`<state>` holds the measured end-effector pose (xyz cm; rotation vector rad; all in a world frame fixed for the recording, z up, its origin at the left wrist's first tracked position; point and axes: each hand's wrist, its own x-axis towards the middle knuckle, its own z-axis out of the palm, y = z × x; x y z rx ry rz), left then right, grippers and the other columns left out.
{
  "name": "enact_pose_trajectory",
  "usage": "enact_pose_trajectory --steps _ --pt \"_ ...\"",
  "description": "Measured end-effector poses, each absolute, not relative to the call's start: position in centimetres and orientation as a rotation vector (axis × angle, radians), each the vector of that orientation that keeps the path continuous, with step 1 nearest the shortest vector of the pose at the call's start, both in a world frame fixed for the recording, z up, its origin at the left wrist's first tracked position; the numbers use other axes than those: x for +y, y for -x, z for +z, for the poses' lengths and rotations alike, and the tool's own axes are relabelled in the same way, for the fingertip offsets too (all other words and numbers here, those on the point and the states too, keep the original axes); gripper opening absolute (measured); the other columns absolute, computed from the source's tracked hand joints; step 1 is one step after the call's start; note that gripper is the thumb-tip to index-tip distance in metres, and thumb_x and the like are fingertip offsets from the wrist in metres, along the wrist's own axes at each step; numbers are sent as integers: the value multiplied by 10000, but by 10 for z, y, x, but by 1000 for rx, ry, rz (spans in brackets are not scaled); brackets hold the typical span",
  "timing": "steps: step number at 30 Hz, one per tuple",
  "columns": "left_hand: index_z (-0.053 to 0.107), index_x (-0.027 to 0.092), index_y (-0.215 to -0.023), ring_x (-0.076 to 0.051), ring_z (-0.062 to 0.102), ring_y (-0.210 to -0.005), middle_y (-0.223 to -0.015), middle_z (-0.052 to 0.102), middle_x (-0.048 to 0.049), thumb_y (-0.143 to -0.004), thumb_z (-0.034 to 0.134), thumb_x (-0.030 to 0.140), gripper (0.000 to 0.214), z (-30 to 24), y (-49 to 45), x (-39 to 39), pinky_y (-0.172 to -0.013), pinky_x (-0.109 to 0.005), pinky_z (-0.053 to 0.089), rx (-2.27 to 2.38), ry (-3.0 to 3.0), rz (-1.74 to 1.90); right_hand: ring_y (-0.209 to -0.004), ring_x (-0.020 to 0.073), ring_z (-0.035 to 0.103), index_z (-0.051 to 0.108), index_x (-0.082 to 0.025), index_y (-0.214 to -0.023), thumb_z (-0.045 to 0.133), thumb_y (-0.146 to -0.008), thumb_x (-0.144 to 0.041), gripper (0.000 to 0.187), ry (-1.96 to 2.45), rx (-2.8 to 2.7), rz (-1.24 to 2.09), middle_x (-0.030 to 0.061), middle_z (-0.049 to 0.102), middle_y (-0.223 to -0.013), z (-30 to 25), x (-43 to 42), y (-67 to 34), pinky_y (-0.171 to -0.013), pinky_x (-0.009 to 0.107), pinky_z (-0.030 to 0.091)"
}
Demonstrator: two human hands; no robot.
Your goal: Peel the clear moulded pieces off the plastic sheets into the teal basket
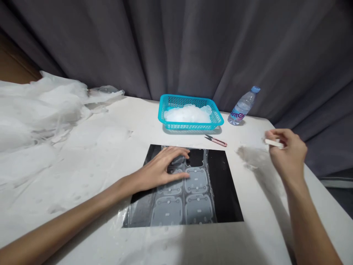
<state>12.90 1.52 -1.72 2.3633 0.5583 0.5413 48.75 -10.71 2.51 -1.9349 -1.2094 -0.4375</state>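
Note:
My left hand [162, 167] lies with its fingers spread on a clear plastic sheet of moulded pieces [190, 195], which rests on a black mat [223, 184] in the middle of the white table. My right hand [286, 151] is raised at the right, above the table's edge, with its fingers pinched on a small white piece [273, 143]. A faint wisp of clear film [248, 154] trails below that hand.
A turquoise basket [190, 127] holding clear plastic bits stands behind the mat. Small pink-handled snips [216, 140] lie in front of it. A water bottle [242, 106] leans at the back right. Crumpled clear plastic [41, 106] is heaped at the left. A dark curtain hangs behind.

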Motion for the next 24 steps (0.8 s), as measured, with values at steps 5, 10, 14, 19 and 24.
enact_pose_trajectory --steps 5,10,14,19,24 --pt "621 269 -1246 -330 517 -1367 -1459 596 -78 -958 676 560 413 -17 -106 28 -1134 -520 425 592 -2564 415 -864 374 539 690 -195 -768 601 -865 -319 181 2355 -1088 -745 92 503 -667 14 -133 -558 -719 487 376" --pt "644 260 -1255 -324 538 -1363 -1544 542 -81 -983 640 560 405 -22 -87 18 -1145 -511 425 683 -2616 425 -1076 430 548 724 -181 -917 492 -1011 -351 302 1975 -1285 -888 178 581 -906 23 -124 -536 -893 631 363" --pt "667 274 -1284 -313 543 -1382 -1567 541 -70 -979 643 568 424 -23 -82 15 -1187 -502 401 676 -2619 447 -967 310 643 714 -160 -1107 257 -1108 -410 521 1658 -1481 -494 172 650 -1040 25 -103 -450 -893 539 468" --pt "686 282 -1320 -331 522 -1418 -1601 508 -83 -949 645 633 512 -28 -79 16 -1196 -534 389 740 -2606 442 -840 188 703 705 -217 -1120 477 -1097 -309 246 1290 -1861 502 44 722 -893 2 -89 -354 -812 347 536" --pt "686 278 -1340 -330 489 -1464 -1600 517 -85 -929 625 694 589 -38 -78 15 -1260 -561 284 745 -2647 470 -956 182 704 742 -214 -1045 641 -1021 -252 110 1147 -1962 788 54 732 -1043 -10 -74 -326 -868 316 545"
